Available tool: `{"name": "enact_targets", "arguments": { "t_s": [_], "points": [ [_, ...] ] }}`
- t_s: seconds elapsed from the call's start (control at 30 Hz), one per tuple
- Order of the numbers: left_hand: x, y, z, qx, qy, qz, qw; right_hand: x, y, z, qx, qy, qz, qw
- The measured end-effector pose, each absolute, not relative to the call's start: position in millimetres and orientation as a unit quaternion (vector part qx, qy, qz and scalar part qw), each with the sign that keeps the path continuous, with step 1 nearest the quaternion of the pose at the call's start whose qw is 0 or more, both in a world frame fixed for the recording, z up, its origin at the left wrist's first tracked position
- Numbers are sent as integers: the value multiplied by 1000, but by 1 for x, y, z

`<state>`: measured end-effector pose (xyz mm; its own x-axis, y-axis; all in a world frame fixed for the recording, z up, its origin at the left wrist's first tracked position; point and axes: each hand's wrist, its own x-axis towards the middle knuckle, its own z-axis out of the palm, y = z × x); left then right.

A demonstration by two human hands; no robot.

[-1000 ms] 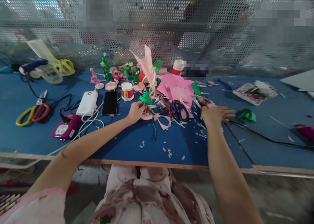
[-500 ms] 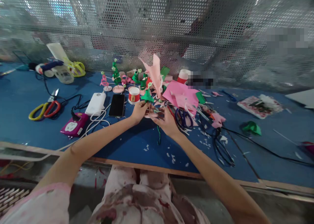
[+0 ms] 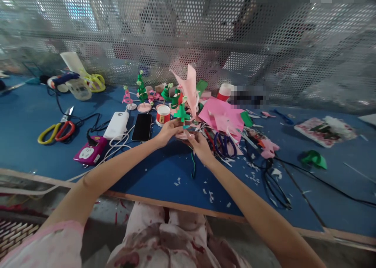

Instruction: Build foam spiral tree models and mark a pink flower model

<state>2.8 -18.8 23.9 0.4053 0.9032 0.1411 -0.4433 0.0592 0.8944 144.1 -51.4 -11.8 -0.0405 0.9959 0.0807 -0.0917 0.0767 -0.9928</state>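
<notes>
Between my hands stands a small paper tree (image 3: 181,113) with green paper layers on a thin stem and a round pink base (image 3: 182,135). My left hand (image 3: 169,131) is closed on its left side, fingertips near the stem and base. My right hand (image 3: 202,147) pinches the right edge of the pink base, its thumb toward me. Just left of them is a red and white paper cup (image 3: 163,115). Behind my hands, a rolled sheet of pale pink paper (image 3: 189,88) stands up. A dark green string (image 3: 193,165) hangs or lies below my right hand.
Finished-looking paper trees, one a tall green spiral (image 3: 141,89), line the back. On the left are a black phone (image 3: 141,127), white power bank (image 3: 116,125), purple socket block (image 3: 90,150) and scissors (image 3: 57,131). Pink sheets (image 3: 219,115), blue-handled scissors (image 3: 225,144) and scraps lie right.
The paper tree has turned and its green top now stands clear of my left fingers, which sit lower, nearer the base. The whole view has shifted slightly.
</notes>
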Motion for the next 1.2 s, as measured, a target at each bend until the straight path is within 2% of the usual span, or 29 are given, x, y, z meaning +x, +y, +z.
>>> {"name": "enact_targets", "arguments": {
  "t_s": [0.73,1.2],
  "points": [
    [-2,-4,9,424,332,527,657,149,-49,-12,-434,-496,547,517],
    [-3,-4,8,429,258,491,713,149,-56,3,-332,-469,653,493]
  ]
}}
